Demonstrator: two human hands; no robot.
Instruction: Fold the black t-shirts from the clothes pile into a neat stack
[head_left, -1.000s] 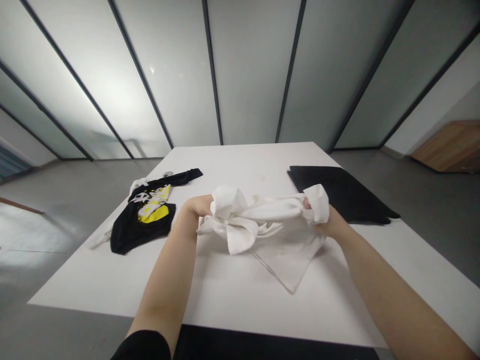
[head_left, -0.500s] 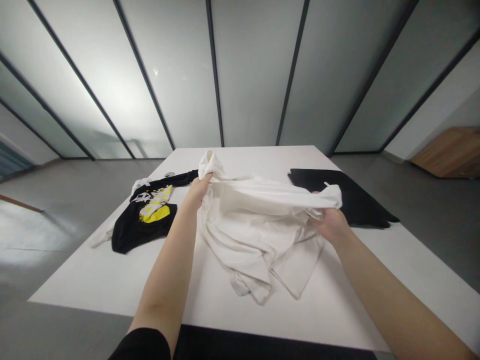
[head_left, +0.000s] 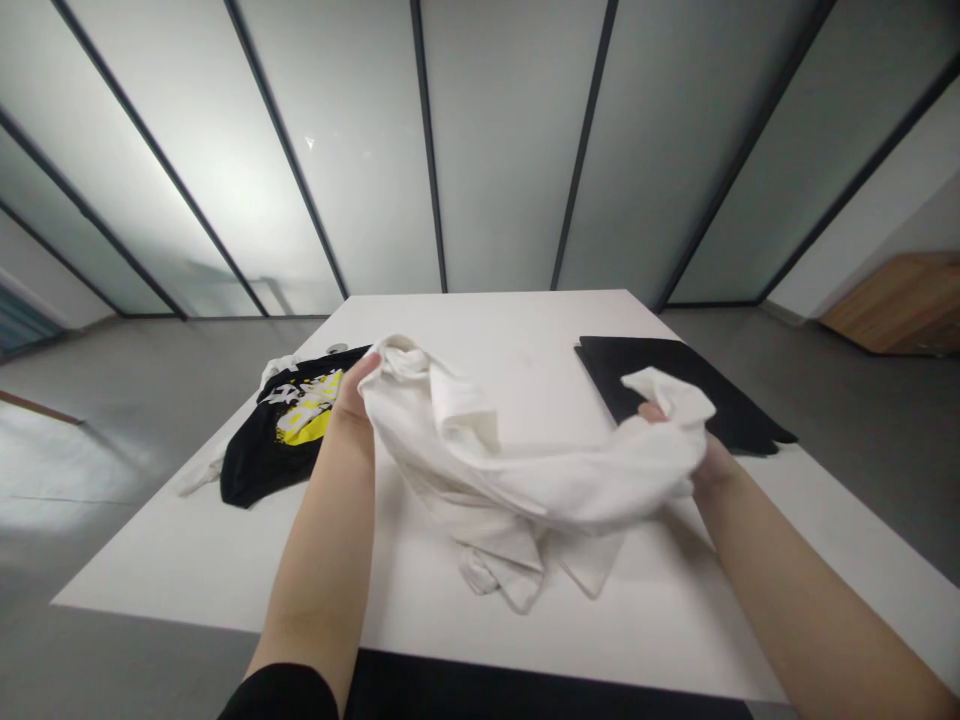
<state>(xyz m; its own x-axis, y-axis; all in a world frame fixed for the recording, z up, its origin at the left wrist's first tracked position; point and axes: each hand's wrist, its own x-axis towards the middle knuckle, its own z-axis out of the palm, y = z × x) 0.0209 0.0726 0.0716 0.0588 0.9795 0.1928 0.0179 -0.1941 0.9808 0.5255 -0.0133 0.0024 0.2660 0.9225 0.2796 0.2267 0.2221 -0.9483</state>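
Note:
A crumpled white cotton garment (head_left: 517, 490) hangs in a sagging bend between my two hands, with its lower part resting on the white table (head_left: 525, 330). My left hand (head_left: 352, 395) is shut on a bunched edge of the cloth, close to a black garment with a yellow and white print (head_left: 281, 450). My right hand (head_left: 675, 440) grips the other end, its fingers partly hidden in the folds, beside a flat black cloth (head_left: 660, 375).
The black cloth lies near the table's far right corner, and a thin white strip of fabric (head_left: 201, 476) sticks out from the printed garment at the left. Grey floor surrounds the table. Frosted glass panels stand beyond it, and a wooden cabinet (head_left: 892, 305) sits at the back right.
My hands have moved apart, the left one toward the printed garment and the right one toward the black cloth. The white garment is now stretched wider and hangs lower between them.

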